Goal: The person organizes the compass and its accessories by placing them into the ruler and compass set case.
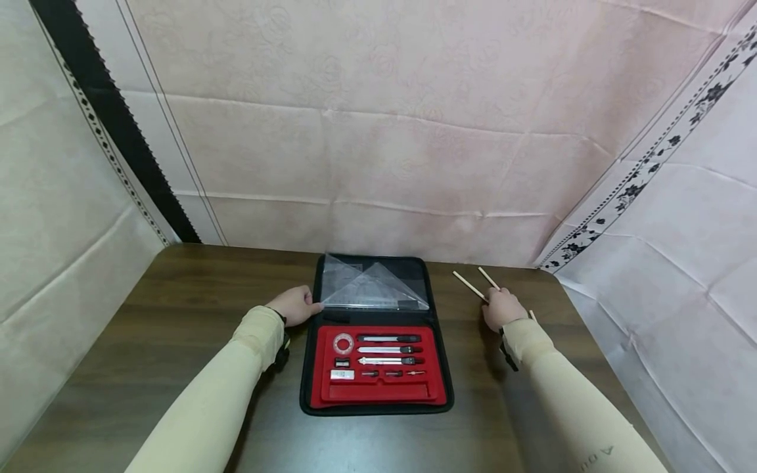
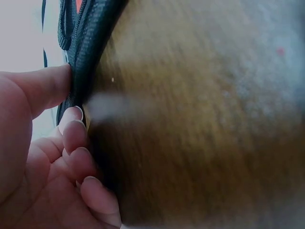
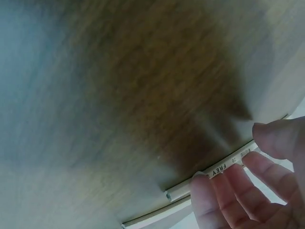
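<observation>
A black zip case (image 1: 447, 387) lies unfolded on the table, with clear set squares (image 1: 369, 289) in its far half and a red tray (image 1: 378, 393) in its near half. At the case's left side, my left hand (image 1: 293, 305) pinches the black edge (image 2: 90, 52) between thumb and fingertips. To the right of the case, my right hand (image 1: 504, 309) holds a pale, lettered pencil (image 3: 221, 168), fingers curled against it and thumb on the other side. A second pale pencil (image 3: 157, 217) lies beside the first, partly hidden by the fingers.
The tray carries a white tape ring (image 1: 343, 336), several compass-like metal tools (image 1: 384, 350), a white eraser-like block (image 1: 342, 375) and small parts. Patterned cloth (image 1: 378, 164) hangs behind the wooden table (image 1: 195, 315) and along both sides.
</observation>
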Tool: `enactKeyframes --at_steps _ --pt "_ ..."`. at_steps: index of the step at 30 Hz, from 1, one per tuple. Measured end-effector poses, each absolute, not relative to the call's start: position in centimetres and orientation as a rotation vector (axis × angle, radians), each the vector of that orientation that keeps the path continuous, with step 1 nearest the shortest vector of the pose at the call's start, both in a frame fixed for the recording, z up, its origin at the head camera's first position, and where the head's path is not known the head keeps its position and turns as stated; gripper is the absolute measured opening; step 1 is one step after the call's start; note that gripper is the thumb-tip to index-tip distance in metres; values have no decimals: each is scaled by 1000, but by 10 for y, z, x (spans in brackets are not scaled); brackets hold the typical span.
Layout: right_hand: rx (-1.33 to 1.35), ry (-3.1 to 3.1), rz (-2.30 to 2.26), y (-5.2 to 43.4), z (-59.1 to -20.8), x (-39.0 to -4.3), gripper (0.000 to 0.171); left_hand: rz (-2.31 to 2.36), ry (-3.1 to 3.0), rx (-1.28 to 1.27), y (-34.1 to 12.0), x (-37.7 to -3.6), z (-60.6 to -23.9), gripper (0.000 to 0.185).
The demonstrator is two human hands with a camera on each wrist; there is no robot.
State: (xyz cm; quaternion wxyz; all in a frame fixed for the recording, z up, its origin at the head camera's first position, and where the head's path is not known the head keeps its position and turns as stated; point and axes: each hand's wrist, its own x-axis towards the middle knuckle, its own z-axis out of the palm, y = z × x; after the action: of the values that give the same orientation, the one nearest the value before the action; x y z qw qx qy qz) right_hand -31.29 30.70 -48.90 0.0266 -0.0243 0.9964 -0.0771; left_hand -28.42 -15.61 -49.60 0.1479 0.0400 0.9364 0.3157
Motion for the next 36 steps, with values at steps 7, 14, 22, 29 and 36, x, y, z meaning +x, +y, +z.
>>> enactKeyframes --at_steps 7,14,22,29,36 --pt "-119 3043 -277 310 -493 -312 9 909 2686 110 -155 -283 -495 32" --pt "-183 2972 -219 311 -497 -310 16 910 2687 111 -156 -286 -500 32" --pt "-244 2916 -189 305 -496 -302 18 911 2676 117 -155 -282 -493 31" --pt "-508 3021 -317 251 -479 -273 6 913 2677 103 -155 -279 -486 31" --pt "-883 2951 -291 189 -464 -215 8 909 2676 109 -153 -279 -487 31"
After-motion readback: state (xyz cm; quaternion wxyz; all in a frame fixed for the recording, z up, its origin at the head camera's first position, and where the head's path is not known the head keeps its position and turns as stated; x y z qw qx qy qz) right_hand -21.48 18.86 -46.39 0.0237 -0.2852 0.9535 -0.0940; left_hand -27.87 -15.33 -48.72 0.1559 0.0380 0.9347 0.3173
